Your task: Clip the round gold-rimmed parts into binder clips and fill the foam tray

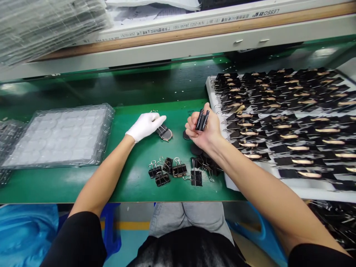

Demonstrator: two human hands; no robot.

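Note:
My left hand (145, 126), in a white glove, is closed on a black binder clip (162, 129) whose jaws grip a flat, rounded dark piece (167, 135) with a pale edge. My bare right hand (210, 129) is curled around another black binder clip (202, 119), held up off the table. Just left of that hand lies a dark round disc (185, 135), and a second dark disc (196, 149) shows partly under my wrist. Several loose binder clips (179, 170) lie on the green tabletop between my forearms, some with their wire handles up.
On the right, a white board (218, 100) carries rows of black clips holding tan-edged pieces. Stacked clear plastic trays (59, 135) lie at left, with more plastic sheets (50, 26) above. A shelf edge (167, 48) crosses the back. Blue stools (112, 233) stand below the table.

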